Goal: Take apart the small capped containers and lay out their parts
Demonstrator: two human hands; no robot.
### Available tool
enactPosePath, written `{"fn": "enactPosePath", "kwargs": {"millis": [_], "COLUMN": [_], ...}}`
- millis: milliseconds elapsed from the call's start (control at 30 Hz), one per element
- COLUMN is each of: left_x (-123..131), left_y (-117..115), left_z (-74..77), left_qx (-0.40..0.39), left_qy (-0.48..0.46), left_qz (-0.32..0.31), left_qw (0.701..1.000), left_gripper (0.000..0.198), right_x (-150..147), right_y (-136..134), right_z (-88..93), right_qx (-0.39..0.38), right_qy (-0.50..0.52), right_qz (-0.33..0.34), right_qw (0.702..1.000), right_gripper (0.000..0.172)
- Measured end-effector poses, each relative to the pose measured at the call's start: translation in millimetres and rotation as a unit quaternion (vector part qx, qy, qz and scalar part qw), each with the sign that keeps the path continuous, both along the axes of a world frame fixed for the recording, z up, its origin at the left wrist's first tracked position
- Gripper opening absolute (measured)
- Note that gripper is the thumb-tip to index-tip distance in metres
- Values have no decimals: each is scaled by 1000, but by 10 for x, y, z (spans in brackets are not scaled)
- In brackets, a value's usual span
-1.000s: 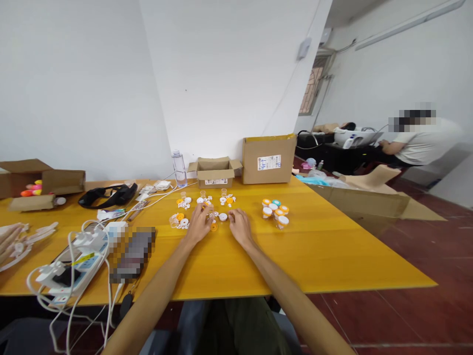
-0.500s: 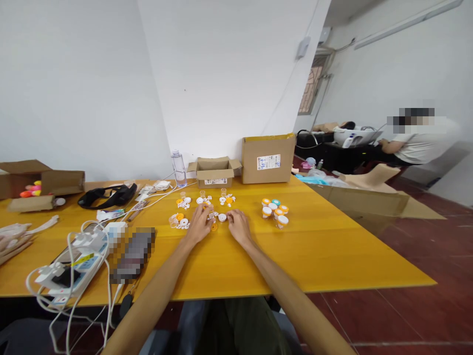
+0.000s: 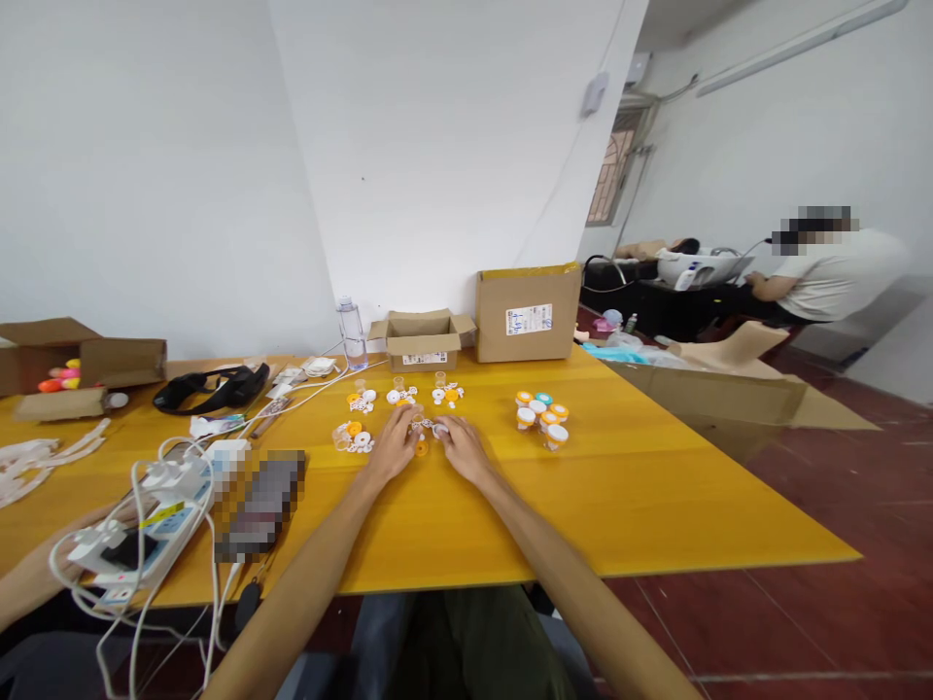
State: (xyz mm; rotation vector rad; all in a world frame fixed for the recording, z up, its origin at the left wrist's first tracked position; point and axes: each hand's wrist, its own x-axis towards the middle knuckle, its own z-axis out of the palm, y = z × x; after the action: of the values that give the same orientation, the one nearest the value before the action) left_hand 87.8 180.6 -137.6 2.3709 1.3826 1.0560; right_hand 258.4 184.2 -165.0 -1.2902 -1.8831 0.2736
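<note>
My left hand rests low over the table with its fingers curled against a small clear plastic cup. My right hand is beside it, fingertips bent over a round white cap and partly covering it. Small white dice-like pieces with dark dots lie between the two hands. An orange ring is on the table just below them. Further groups of clear cups, white caps, orange rings and dotted pieces lie to the left and behind my hands.
Several capped jars stand to the right. An open carton, a larger closed carton and a bottle line the wall. A cabled power strip and phone lie left. Another person's forearm reaches in there.
My right hand has moved left onto the white cap. The clear cup shows more plainly by my left fingers. Another person's arm has appeared at the lower left.
</note>
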Motion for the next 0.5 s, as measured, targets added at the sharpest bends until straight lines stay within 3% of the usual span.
{"fn": "enactPosePath", "kwargs": {"millis": [500], "left_x": [23], "left_y": [-27], "left_z": [4], "left_qx": [-2], "left_qy": [0], "left_qz": [-60], "left_qw": [998], "left_gripper": [40], "right_x": [3], "right_y": [15], "right_z": [-20], "right_qx": [-4], "right_qy": [54], "right_qz": [16], "right_qw": [998], "right_gripper": [26]}}
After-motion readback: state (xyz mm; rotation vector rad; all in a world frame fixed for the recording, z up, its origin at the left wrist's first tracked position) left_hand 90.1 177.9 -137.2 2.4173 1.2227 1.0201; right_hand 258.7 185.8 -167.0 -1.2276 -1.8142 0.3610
